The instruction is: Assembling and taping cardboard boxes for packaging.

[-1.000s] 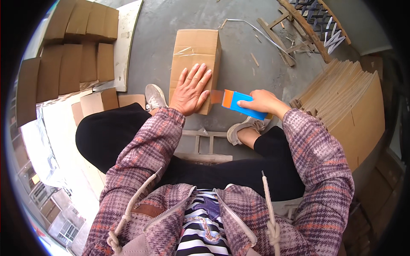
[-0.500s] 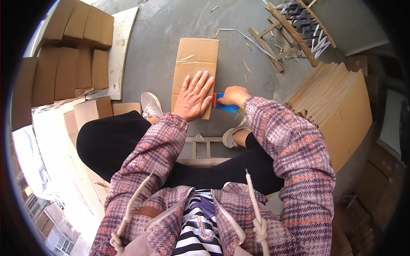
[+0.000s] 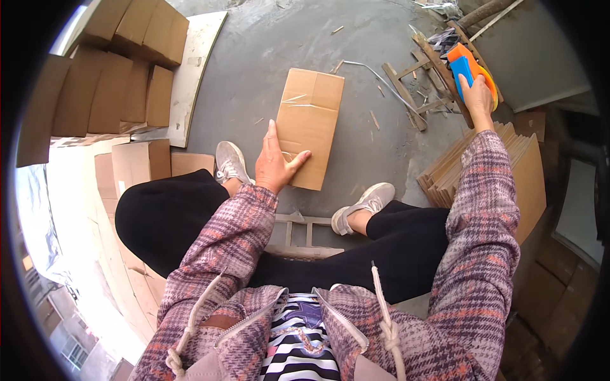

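Note:
A closed brown cardboard box (image 3: 312, 130) lies on the grey floor between my feet, with a few pale strips across its far part. My left hand (image 3: 273, 166) grips its near left edge, thumb on the top face and fingers along the side. Out at the far right, my right hand (image 3: 478, 105) is wrapped round a blue and orange tape dispenser (image 3: 460, 68) with a yellow part. It is held above the wooden frame, well apart from the box.
Stacked boxes (image 3: 105, 86) rise at the left beside a pale board (image 3: 198, 70). Flat cardboard sheets (image 3: 518, 171) lean in a stack under my right arm. A wooden frame with woven strips (image 3: 438, 70) lies far right. A low wooden stool (image 3: 308, 251) shows between my legs.
My right hand has lifted the tape dispenser from the box's right side to the far right. My left hand has slid from the box's top to its left edge, and the box looks slightly turned.

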`<state>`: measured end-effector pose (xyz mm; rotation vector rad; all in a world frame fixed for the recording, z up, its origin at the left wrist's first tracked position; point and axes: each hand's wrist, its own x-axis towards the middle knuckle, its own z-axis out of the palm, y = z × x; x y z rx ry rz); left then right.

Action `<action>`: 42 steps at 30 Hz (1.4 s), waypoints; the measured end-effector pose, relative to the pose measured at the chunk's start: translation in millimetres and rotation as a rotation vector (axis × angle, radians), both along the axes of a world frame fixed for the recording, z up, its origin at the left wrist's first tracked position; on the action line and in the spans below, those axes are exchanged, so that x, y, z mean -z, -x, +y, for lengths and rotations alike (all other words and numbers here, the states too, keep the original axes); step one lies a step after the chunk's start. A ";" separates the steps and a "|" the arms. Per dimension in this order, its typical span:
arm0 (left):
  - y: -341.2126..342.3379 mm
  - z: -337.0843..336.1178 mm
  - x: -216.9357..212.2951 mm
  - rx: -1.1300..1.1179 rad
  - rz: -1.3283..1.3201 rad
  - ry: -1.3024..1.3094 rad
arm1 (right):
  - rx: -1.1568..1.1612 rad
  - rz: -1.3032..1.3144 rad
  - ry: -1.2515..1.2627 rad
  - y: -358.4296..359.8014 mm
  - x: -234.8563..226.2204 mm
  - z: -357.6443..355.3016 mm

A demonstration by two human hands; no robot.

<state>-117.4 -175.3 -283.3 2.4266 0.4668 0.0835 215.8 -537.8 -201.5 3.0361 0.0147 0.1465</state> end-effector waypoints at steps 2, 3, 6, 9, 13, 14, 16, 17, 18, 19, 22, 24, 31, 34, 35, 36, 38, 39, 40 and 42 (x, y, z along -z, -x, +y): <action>3.2 -0.8 -0.5 -0.026 0.062 0.086 | 0.029 -0.005 0.009 -4.6 6.3 -0.3; 1.8 2.5 4.1 -0.069 0.056 0.168 | 0.062 -0.021 0.019 -5.6 7.1 0.2; 1.7 12.3 4.7 -0.134 0.058 0.305 | -0.426 -0.412 0.030 43.5 5.4 100.2; 1.5 11.6 5.5 -0.157 0.066 0.353 | -0.505 -0.112 -0.620 162.0 60.2 205.6; 1.3 6.0 12.1 -0.143 0.034 0.348 | 0.315 0.359 -1.597 256.9 126.1 246.4; 3.4 7.4 13.4 -0.153 0.045 0.341 | 0.301 0.435 -1.831 258.7 129.4 244.3; -2.0 14.4 12.5 -0.134 -0.005 0.460 | 0.292 0.506 -2.071 264.7 132.0 240.8; 5.8 16.7 16.1 -0.140 0.002 0.452 | 0.318 0.612 -2.118 277.7 145.3 239.8; 3.5 13.7 23.3 -0.135 -0.025 0.488 | 0.320 0.702 -2.155 275.5 155.2 235.1; 6.8 13.9 24.2 -0.144 -0.035 0.514 | 0.384 0.705 -2.159 281.9 161.1 235.7; 1.8 13.5 33.7 -0.194 -0.018 0.712 | 0.560 0.844 -2.080 281.8 198.7 222.5; -15.3 0.3 46.7 -0.181 -0.027 0.847 | 0.455 0.453 -1.008 262.4 244.5 183.7; 11.3 -17.2 10.4 -0.306 0.112 0.482 | -0.001 0.764 -1.346 193.7 114.5 222.2; 20.9 -52.7 -0.9 -0.333 -0.049 0.801 | -0.374 0.725 -0.899 174.9 60.7 237.6; 24.0 -62.9 -3.6 -0.369 -0.097 0.828 | -0.496 0.818 -0.789 171.8 35.1 247.0; 26.3 -70.2 -10.2 -0.399 -0.105 0.830 | -0.615 0.908 -0.676 170.0 22.8 253.1; 28.9 -84.7 -3.0 -0.430 -0.116 0.789 | -0.644 0.936 -0.661 163.1 34.2 251.5; 27.9 -90.0 5.1 -0.428 -0.128 0.767 | -0.667 0.975 -0.649 158.3 42.4 249.4; 23.9 -90.4 2.5 -0.418 -0.133 0.780 | -0.653 0.970 -0.634 157.8 46.6 243.5; 20.5 -79.7 -2.2 -0.277 0.423 0.924 | -0.714 0.928 -0.553 160.8 59.0 239.3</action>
